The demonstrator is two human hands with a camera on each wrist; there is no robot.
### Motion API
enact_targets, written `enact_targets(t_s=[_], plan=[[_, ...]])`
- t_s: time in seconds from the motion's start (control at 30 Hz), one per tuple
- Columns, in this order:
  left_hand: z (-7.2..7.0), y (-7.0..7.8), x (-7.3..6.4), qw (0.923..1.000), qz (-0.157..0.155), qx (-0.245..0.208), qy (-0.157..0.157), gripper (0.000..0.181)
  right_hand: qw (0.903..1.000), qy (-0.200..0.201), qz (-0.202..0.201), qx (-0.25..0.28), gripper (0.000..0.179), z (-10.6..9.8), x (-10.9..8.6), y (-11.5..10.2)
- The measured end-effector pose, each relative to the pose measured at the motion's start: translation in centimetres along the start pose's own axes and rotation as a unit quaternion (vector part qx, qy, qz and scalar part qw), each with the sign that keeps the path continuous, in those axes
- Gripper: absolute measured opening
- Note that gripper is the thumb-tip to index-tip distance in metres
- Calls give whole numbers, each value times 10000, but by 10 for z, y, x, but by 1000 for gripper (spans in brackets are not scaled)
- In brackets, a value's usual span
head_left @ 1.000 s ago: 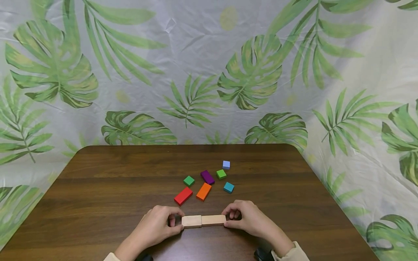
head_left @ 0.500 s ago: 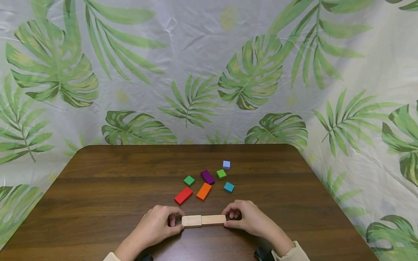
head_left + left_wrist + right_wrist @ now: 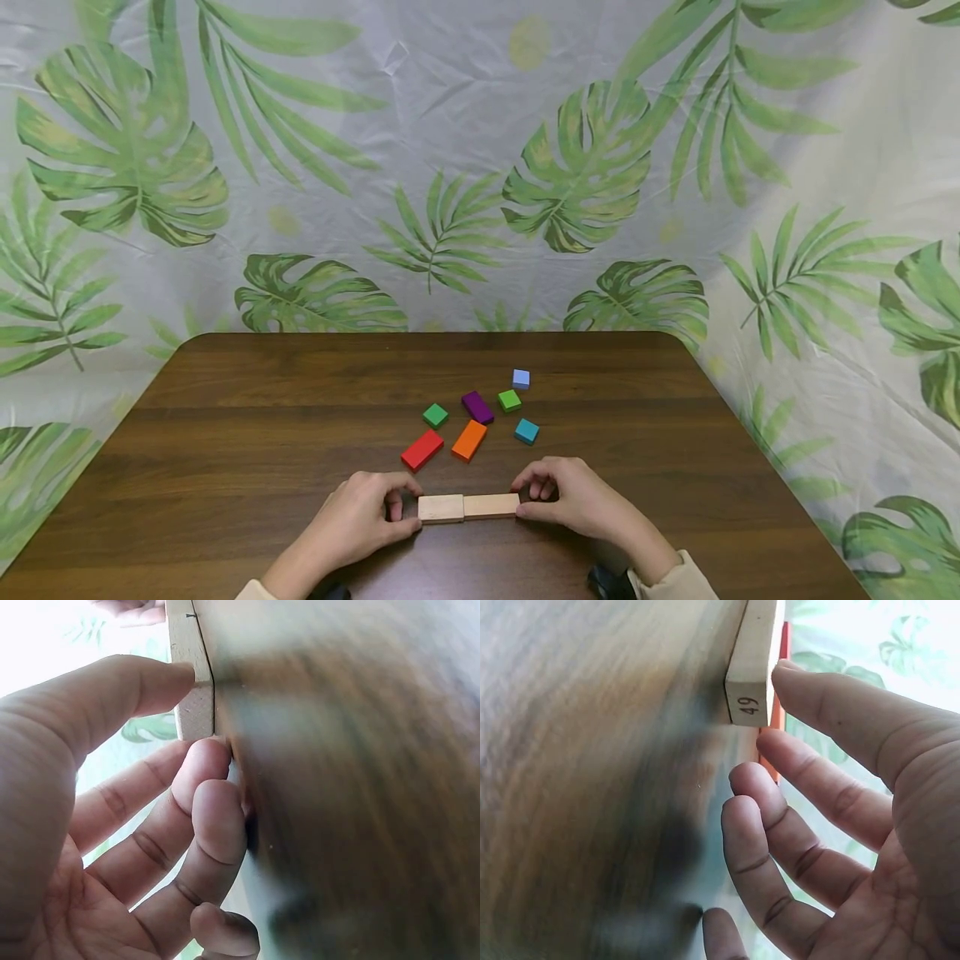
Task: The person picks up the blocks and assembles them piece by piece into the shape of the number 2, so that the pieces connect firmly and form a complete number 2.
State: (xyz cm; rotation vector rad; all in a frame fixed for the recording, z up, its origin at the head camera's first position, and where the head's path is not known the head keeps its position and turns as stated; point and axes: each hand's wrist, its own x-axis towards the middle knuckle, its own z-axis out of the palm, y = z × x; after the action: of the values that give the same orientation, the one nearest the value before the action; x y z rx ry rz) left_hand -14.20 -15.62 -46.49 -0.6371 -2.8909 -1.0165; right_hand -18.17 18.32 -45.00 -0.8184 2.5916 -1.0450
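Two pale wooden blocks lie end to end in the head view. My left hand (image 3: 369, 515) pinches the left wooden block (image 3: 441, 508) at its outer end. In the left wrist view the thumb lies on that block's side (image 3: 189, 645), with the index finger at its end. At the other end of the row, my right hand (image 3: 570, 500) is by the right wooden block (image 3: 491, 506). The right wrist view shows the thumb tip at the upper edge of this block (image 3: 751, 675), the index fingertip just off its end, and "49" on the uncovered end face.
Beyond the hands, a red block (image 3: 422, 451), an orange block (image 3: 468, 441), a purple block (image 3: 477, 407) and several small green and blue blocks lie scattered on the brown table (image 3: 262, 400). A leaf-patterned cloth (image 3: 450, 125) hangs behind the table.
My right hand has lifted and shifted very slightly, its thumb easing up at the block's end. The left hand and both wooden blocks stay practically where they were.
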Motion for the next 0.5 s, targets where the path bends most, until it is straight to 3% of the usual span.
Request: enact_targets(t_s=[0.5], plan=[[1, -3, 0, 9998, 66, -194, 61, 23, 10000, -10, 98, 10, 22, -13, 13, 0]])
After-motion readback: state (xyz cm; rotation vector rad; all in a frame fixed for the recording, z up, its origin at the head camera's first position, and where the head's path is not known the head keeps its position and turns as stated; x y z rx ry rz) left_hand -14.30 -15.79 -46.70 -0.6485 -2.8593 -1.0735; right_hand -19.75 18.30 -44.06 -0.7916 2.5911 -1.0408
